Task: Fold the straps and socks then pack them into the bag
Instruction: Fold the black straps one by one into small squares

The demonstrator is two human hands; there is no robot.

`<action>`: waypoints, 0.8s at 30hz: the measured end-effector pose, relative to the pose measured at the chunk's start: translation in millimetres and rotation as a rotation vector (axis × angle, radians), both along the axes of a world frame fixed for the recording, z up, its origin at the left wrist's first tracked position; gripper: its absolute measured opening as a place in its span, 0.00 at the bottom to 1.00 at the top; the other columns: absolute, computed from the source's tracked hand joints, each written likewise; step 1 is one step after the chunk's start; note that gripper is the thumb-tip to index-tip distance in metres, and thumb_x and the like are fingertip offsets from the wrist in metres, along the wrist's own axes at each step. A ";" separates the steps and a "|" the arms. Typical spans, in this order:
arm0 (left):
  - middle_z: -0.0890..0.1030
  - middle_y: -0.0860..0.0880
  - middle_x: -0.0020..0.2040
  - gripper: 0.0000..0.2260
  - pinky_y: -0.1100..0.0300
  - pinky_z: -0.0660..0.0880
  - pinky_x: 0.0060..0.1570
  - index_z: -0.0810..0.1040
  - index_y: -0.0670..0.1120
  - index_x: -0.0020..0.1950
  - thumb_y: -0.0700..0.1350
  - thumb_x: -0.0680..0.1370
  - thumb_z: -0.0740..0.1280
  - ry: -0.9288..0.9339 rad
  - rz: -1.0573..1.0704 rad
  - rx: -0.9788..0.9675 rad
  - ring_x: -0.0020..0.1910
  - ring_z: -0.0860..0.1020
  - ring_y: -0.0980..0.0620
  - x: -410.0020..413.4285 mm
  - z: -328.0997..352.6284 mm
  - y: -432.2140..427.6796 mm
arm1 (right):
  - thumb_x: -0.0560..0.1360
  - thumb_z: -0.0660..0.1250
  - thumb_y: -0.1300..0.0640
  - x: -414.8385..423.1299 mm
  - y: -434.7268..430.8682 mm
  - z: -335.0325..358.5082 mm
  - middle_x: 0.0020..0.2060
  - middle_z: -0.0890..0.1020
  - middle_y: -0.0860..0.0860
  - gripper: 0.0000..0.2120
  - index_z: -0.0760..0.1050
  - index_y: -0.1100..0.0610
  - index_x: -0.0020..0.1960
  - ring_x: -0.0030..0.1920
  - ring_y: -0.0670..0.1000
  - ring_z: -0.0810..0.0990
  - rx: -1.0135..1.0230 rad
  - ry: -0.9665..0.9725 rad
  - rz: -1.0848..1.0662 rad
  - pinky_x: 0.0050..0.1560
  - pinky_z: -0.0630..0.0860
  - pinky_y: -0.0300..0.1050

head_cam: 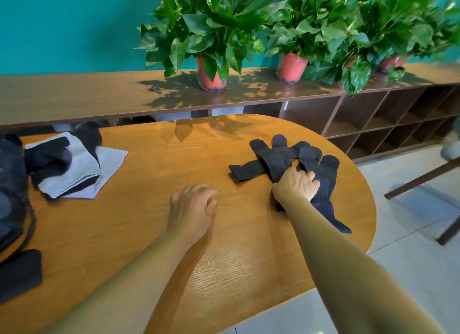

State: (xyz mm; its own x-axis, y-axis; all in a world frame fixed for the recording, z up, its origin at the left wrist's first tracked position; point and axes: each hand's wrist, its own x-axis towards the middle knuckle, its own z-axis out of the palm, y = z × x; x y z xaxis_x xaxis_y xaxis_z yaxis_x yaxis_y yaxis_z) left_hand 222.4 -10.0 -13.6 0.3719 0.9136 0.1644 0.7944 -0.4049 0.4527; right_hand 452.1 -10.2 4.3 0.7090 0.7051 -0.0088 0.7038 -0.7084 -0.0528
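Head view: toward the right end of the wooden table, a heap of black straps, rounded tab ends fanned toward the far edge, 1 tail trailing back toward the near right rim. Right hand planted on the middle of that heap, fingers curled down into the fabric and apparently gripping it, fingertips hidden under the knuckles. Left hand resting on bare wood just left of the heap, fingers loosely bent, holding nothing, clear of the straps. Well apart on the left: grey and black socks in a loose stack, beside the dark bag at the table's left edge, its inside out of sight. Near the front left corner, 1 more dark folded piece, kind unclear. Behind, potted plants on a long shelf. Judged as strap folding barely begun. To do it well: draw 1 strap free of the tangle rather than dragging the lot; bring the left hand over to pin 1 end flat; smooth along the length before doubling; match tab to tail so edges line up; press the crease; keep the fold compact enough to carry across to the bag without springing open. Mind the tail near the rim, likely to slide off if tugged that way.
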 end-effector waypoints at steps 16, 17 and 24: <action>0.76 0.54 0.63 0.12 0.51 0.60 0.62 0.78 0.53 0.63 0.47 0.81 0.62 0.018 0.067 0.037 0.65 0.70 0.52 -48.5 -5.6 -26.2 | 0.73 0.65 0.41 -102.1 -39.5 14.2 0.56 0.75 0.53 0.23 0.67 0.56 0.60 0.57 0.56 0.75 0.229 0.193 0.112 0.44 0.69 0.48; 0.76 0.54 0.64 0.12 0.51 0.60 0.61 0.77 0.53 0.63 0.48 0.81 0.62 0.029 0.072 0.038 0.65 0.71 0.52 -53.5 -6.9 -29.5 | 0.74 0.64 0.41 -111.8 -45.1 8.1 0.56 0.75 0.53 0.24 0.67 0.56 0.60 0.56 0.56 0.75 0.221 0.196 0.115 0.44 0.69 0.48; 0.75 0.55 0.65 0.13 0.52 0.60 0.62 0.77 0.54 0.64 0.50 0.81 0.61 0.069 0.084 0.041 0.66 0.70 0.53 -80.6 -13.1 -46.8 | 0.73 0.62 0.35 -153.0 -65.9 -12.9 0.56 0.76 0.52 0.27 0.68 0.55 0.61 0.57 0.55 0.74 0.239 0.243 0.136 0.47 0.67 0.48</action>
